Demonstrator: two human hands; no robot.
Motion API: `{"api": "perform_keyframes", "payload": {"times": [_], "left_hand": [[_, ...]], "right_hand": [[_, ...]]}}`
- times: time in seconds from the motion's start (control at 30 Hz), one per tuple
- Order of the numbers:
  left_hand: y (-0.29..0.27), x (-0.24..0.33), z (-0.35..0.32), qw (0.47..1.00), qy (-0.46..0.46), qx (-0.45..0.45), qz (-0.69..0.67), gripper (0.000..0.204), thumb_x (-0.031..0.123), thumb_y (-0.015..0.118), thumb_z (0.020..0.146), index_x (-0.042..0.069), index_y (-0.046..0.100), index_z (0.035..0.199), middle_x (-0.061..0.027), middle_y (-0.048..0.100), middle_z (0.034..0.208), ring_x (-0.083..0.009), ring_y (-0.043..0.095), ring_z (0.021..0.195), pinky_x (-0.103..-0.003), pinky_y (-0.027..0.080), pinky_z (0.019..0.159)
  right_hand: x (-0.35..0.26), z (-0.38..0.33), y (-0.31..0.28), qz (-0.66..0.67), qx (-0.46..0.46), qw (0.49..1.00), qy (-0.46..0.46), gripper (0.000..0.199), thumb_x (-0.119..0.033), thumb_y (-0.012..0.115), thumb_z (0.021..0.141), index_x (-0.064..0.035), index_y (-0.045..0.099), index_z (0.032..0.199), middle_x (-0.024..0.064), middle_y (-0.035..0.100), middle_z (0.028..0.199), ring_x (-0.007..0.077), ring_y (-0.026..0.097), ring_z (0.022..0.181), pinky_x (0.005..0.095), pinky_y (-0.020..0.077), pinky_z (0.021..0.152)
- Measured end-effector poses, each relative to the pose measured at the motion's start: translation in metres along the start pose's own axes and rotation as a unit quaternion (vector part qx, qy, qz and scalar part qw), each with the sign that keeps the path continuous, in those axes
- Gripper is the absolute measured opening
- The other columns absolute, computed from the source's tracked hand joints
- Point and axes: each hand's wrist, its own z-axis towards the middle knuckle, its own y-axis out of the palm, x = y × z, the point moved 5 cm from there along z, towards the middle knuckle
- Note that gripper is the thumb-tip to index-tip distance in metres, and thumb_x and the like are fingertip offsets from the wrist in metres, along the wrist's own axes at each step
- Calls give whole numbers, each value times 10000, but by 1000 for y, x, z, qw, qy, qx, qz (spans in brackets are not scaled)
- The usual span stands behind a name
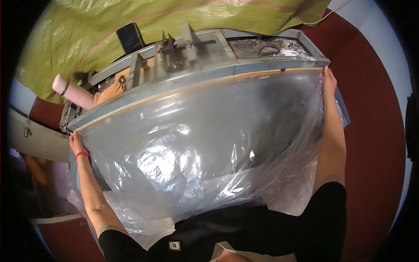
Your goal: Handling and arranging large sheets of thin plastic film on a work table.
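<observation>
A wide clear plastic sheet [209, 126] is stretched across in front of me, its far edge along the long front bar of a grey metal frame [192, 77]. My left hand [76, 142], with a red bead bracelet at the wrist, is closed on the sheet's far left corner, by the bar's end. At the far right corner my right hand [329, 81] pinches the sheet beside the other bar end, fingers pointing away from me. The sheet's near part hangs in shiny folds toward my body.
A pink bottle [72, 91] leans at the frame's left, next to an orange-tan glove [111, 90]. A dark phone [129, 38] rests behind the frame, against a yellow-green woven tarp [174, 13]. Metal fittings [170, 50] stand inside the frame. Reddish floor [371, 131] shows at right.
</observation>
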Motion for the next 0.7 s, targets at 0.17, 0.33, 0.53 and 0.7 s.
{"api": "perform_keyframes", "payload": {"times": [0.17, 0.33, 0.53, 0.7], "left_hand": [[16, 70, -60, 986, 35, -154, 60, 20, 69, 528, 821, 88, 529, 816, 48, 497, 751, -36, 447, 663, -172, 363, 582], [36, 143, -150, 968, 58, -229, 86, 43, 36, 518, 805, 74, 527, 788, 39, 505, 755, -42, 454, 689, -175, 370, 620], [49, 213, -224, 952, 37, -300, -41, 42, 12, 497, 799, 53, 503, 805, -17, 537, 806, -92, 489, 752, -225, 392, 700], [24, 247, -253, 942, 68, -321, -70, 31, 21, 525, 799, 41, 503, 807, -32, 545, 828, -112, 507, 791, -240, 403, 733]], "right_hand": [[-31, -40, -58, -120, 48, 990, -64, 270, -202, 626, 776, 31, 641, 910, 58, 635, 844, 104, 568, 724, 212, 440, 677], [4, -6, -205, -274, 201, 935, -98, 284, -220, 567, 764, -43, 631, 978, 105, 625, 983, 223, 603, 837, 327, 457, 764], [-188, -173, 58, -199, -48, 930, -305, 308, -195, 527, 845, -64, 548, 1122, 101, 554, 1107, 194, 524, 982, 290, 391, 864], [-259, -408, 258, -12, -536, 764, -360, 402, -131, 623, 748, -56, 507, 1125, 97, 495, 1142, 214, 452, 1089, 309, 356, 923]]}}
